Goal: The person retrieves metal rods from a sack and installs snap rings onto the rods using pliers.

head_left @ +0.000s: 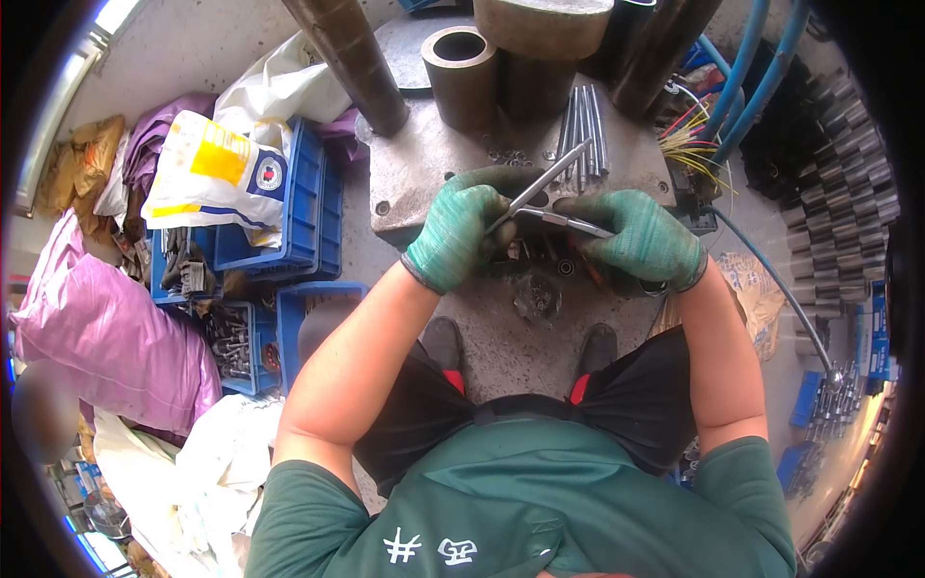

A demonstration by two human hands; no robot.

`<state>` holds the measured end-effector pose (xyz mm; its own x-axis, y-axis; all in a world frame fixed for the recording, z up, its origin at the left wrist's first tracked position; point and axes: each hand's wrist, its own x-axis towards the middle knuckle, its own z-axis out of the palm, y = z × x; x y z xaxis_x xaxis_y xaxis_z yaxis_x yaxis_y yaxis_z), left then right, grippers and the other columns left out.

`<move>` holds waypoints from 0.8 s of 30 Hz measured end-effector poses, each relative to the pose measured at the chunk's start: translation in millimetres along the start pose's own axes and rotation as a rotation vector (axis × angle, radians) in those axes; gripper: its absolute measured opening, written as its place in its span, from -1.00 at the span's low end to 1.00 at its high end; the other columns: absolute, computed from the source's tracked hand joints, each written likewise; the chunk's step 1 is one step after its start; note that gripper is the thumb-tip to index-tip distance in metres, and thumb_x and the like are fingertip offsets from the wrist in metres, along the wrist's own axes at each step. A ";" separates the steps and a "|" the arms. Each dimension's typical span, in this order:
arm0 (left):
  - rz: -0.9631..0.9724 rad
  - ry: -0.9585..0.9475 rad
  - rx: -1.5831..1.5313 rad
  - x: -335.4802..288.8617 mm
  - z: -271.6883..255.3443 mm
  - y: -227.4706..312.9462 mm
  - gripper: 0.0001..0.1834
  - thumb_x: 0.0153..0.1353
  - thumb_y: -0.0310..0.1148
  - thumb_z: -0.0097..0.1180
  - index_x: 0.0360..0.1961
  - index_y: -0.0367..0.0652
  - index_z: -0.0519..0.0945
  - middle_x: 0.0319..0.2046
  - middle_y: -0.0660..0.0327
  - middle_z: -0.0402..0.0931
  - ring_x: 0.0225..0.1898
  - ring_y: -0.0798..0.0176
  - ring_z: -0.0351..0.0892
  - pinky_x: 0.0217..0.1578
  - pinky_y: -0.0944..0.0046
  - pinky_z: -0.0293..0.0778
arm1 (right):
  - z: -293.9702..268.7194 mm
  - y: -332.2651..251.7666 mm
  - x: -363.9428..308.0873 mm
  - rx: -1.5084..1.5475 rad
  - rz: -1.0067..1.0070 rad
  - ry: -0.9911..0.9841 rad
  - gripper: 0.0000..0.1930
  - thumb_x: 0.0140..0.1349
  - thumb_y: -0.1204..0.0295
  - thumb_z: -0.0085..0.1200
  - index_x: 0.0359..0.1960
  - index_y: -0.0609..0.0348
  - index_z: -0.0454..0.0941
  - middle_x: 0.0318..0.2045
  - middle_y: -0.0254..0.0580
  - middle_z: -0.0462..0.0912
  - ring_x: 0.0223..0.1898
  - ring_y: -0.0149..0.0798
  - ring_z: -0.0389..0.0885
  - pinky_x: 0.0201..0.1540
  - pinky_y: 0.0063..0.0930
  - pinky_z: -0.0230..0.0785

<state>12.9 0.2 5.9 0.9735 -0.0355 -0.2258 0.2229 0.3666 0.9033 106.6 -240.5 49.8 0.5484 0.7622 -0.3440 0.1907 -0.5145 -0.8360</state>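
Observation:
My left hand (451, 231), in a green coated work glove, is closed around a slim grey metal rod (557, 171) that slants up to the right. My right hand (644, 236), gloved alike, grips a second metal rod (570, 223) with a stepped, thinner part. The two rods come close together between my hands; whether they touch, I cannot tell. Just beyond, several bright metal rods (582, 135) lie side by side on the steel machine bed (409, 164). Some small metal rings (508, 157) rest on the bed near my left glove.
Thick steel columns (355, 63) and a hollow cylinder (460, 67) rise from the bed. Blue crates (328, 226), a printed sack (217, 173) and a purple sack (116, 332) crowd the left. Blue hoses (752, 87), coloured wires (696, 154) and stacked metal parts (838, 193) stand right.

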 end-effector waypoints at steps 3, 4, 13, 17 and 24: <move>-0.048 0.050 -0.157 1.5 1.5 0.4 -0.40 0.22 -0.47 -0.13 0.29 -0.45 0.50 -0.21 0.01 0.69 -0.68 0.43 0.39 -0.66 0.48 0.33 | 3.6 3.2 1.7 0.045 -0.062 0.026 -0.44 0.21 0.52 0.17 0.32 0.23 0.57 -0.28 -0.12 0.76 -0.40 -0.44 0.71 -0.34 -0.45 0.60; -0.048 0.051 -0.159 3.2 -0.8 -0.7 -0.40 0.22 -0.47 -0.13 0.29 -0.45 0.50 -0.21 0.01 0.69 -0.68 0.43 0.39 -0.66 0.48 0.33 | 7.3 2.7 2.3 -0.003 -0.123 0.055 -0.41 0.21 0.52 0.18 0.35 0.25 0.54 -0.19 -0.12 0.75 -0.26 -0.46 0.69 -0.20 -0.44 0.59; 0.038 0.051 -0.564 14.1 -26.7 -2.4 -0.34 0.22 -0.36 0.06 0.36 -0.40 0.42 -0.02 -0.06 0.69 -0.56 0.35 0.53 -0.65 0.47 0.40 | 16.7 12.7 15.0 -0.049 -0.254 0.206 -0.56 0.12 0.52 0.19 0.09 0.33 0.57 -0.17 0.02 0.69 -0.14 -0.15 0.66 0.00 -0.26 0.52; 0.068 0.015 -0.675 10.4 -38.7 2.3 -0.38 0.28 -0.42 0.01 0.39 -0.32 0.37 0.05 -0.10 0.64 -0.40 0.24 0.66 -0.53 0.42 0.56 | 25.1 23.6 25.5 -0.347 -0.346 0.395 -0.60 0.06 0.72 0.10 0.00 0.30 0.60 -0.16 0.01 0.69 -0.06 -0.09 0.65 0.05 -0.21 0.52; 0.184 0.095 -0.600 2.8 -22.7 15.2 -0.47 0.49 -0.43 -0.01 0.45 -0.21 0.33 0.01 -0.03 0.60 -0.31 0.28 0.62 -0.46 0.44 0.50 | 34.9 17.6 36.5 -0.749 -0.466 0.436 -0.75 0.11 0.46 0.22 -0.14 0.20 0.67 0.04 0.02 0.72 -0.04 0.11 0.68 0.07 -0.05 0.54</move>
<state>17.9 26.7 10.7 0.9783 0.1501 -0.1429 -0.0415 0.8174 0.5746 101.5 -208.0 7.5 0.5112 0.8176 0.2652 0.8483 -0.4303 -0.3086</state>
